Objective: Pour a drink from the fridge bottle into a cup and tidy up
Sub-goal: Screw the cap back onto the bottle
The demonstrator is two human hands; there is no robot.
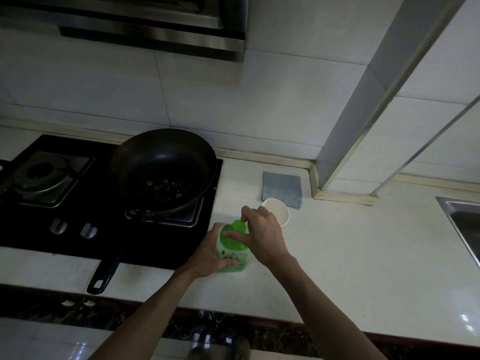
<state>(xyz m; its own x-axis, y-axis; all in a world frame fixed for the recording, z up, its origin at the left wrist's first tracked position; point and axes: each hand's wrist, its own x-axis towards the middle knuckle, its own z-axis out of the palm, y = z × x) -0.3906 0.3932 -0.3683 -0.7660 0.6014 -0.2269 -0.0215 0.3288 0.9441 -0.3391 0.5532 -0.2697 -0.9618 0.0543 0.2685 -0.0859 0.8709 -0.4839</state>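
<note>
The left hand (207, 255) grips the green bottle (230, 246) upright on the counter (337, 255), the right hand (263, 236) pinches its cap (238, 226), a white cup (279, 213) stands just behind, a blue cloth (282, 189) beyond

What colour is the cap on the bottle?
Bright green cap, pinched by the right hand; head view.

Green bottle (232, 252) with green cap (239, 226), white cup (279, 212), grey-blue cloth (282, 189), black pan (162, 168).
</note>
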